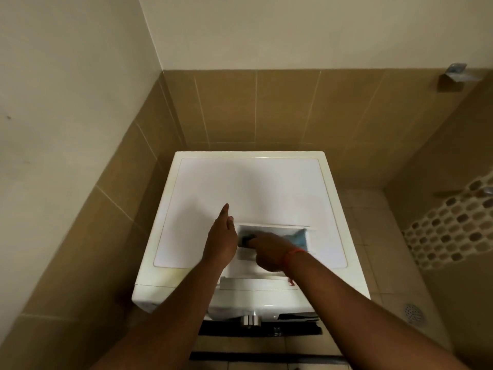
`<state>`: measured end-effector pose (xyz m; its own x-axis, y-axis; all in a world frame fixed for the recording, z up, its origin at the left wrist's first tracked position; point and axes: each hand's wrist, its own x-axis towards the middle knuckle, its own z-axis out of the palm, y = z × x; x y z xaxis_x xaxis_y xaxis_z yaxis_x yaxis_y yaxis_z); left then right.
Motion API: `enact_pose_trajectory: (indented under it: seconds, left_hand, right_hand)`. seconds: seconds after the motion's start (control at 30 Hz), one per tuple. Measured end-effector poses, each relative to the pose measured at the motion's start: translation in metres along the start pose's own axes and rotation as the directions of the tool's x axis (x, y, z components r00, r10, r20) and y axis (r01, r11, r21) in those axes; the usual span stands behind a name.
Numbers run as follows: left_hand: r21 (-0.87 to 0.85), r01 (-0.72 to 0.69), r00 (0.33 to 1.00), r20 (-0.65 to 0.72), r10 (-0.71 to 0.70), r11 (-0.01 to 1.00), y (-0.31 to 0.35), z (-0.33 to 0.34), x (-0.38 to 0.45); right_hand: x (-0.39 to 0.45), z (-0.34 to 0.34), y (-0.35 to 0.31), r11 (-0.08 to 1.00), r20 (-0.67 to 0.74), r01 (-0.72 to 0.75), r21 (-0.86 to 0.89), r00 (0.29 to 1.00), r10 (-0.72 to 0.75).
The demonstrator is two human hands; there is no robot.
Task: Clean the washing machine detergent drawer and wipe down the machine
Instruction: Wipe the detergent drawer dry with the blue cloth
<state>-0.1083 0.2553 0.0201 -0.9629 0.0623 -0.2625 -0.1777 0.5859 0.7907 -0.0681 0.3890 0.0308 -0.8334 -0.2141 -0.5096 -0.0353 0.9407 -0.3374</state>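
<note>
**Both hands at the detergent drawer on top of the washer**

Washing machine (248, 188) is sitting in a tiled corner, white top facing the camera; detergent drawer (274, 233) is lying open on the top, toward the near edge, right of centre; blue cloth (296, 237) is sitting inside the drawer, bunched at its right end.

Left hand (220, 240) is resting just left of the drawer's left edge; index finger is pointing straight out over the bare top, away from the camera; other fingers are curling loosely, holding nothing that shows; drawer is lying to the right of those fingers, just beside them.

Right hand (266, 252) is reaching across the drawer from the right, fingers pointing left; fingertips are closing around a small dark object (246, 240) at the drawer's left end; cannot tell what the object is, it is blurred; drawer compartment is lying under and behind the fingers, cloth off to the right behind the knuckles, near the wrist; red wrist thread (292, 259) is hanging on the right wrist.

Control knob (250, 320) is showing on the front panel, below both forearms; floor drain (414, 312) is showing at right, well apart from both hands.
</note>
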Motion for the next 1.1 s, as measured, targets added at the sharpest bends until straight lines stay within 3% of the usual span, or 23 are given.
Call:
enact_pose_trajectory:
  seconds: [0.1,0.27,0.33,0.43,0.47,0.67,0.77,0.9,1.0,1.1]
  left_hand:
    - [-0.002,0.003,1.0,-0.003,-0.003,1.0,0.0,-0.001,0.0]
    - [0.002,0.005,1.0,-0.01,-0.005,1.0,-0.004,0.001,0.002]
    - [0.004,0.009,1.0,-0.006,-0.009,1.0,-0.006,0.002,0.003]
    - [0.003,0.013,1.0,-0.018,-0.012,1.0,-0.005,0.003,0.004]
    - [0.006,0.014,1.0,-0.023,-0.014,1.0,-0.005,0.004,0.004]
    - [0.015,-0.002,1.0,-0.001,0.002,1.0,-0.014,0.006,0.009]
    - [0.005,0.002,1.0,-0.003,-0.002,1.0,-0.013,0.007,0.01]
    - [-0.019,0.015,1.0,-0.006,-0.015,1.0,-0.01,0.007,0.008]
    - [-0.003,-0.002,1.0,0.006,0.002,1.0,-0.013,0.005,0.009]
    - [-0.007,-0.007,1.0,0.012,0.007,1.0,-0.016,0.005,0.009]
  right_hand:
    - [-0.006,-0.005,0.003,0.991,0.007,0.079,0.104,0.997,-0.081]
    - [-0.013,-0.014,0.031,0.988,0.076,-0.044,-0.146,0.996,0.056]
    - [-0.005,-0.01,0.024,0.998,0.017,-0.042,-0.044,0.999,0.043]
    - [0.006,-0.005,0.003,0.958,-0.084,0.044,0.283,0.996,-0.021]
    - [0.008,-0.005,0.0,0.95,-0.102,0.07,0.305,0.994,-0.04]
    - [0.002,-0.01,0.037,0.998,0.031,-0.037,-0.041,0.999,0.038]
    - [0.008,-0.007,0.023,0.999,-0.027,-0.054,0.002,0.998,0.055]
    - [0.007,0.005,0.002,0.972,-0.104,0.069,0.225,0.993,-0.046]
    - [-0.004,-0.003,0.019,0.994,-0.038,0.02,0.104,0.999,-0.016]
    - [-0.008,-0.02,0.03,0.979,0.074,-0.189,-0.079,0.978,0.195]
